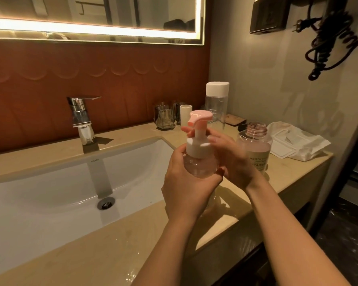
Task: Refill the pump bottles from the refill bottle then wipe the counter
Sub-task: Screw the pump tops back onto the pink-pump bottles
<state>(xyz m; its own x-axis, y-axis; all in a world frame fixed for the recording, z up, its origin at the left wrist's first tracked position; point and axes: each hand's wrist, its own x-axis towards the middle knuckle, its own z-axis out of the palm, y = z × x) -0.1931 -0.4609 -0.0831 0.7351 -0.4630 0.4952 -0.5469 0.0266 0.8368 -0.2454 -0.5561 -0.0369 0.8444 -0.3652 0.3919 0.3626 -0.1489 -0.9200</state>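
Observation:
A clear pump bottle (198, 164) with a white collar and pink pump head is held upright above the counter's front edge, just right of the sink. My left hand (184, 186) grips its body from the near side. My right hand (229, 159) wraps around its right side by the white collar, slightly blurred. An uncapped refill bottle (254, 147) with pinkish liquid and a printed label stands on the beige counter (287, 172) just right of my hands. A tall clear bottle (216, 104) with a white cap stands behind.
A white sink basin (50, 182) with a chrome tap (81, 116) lies to the left. Glass tumblers (165, 117) and a white tube stand at the back wall. A white wipes pack (296, 143) lies at the counter's right end. Water patches glisten on the near counter.

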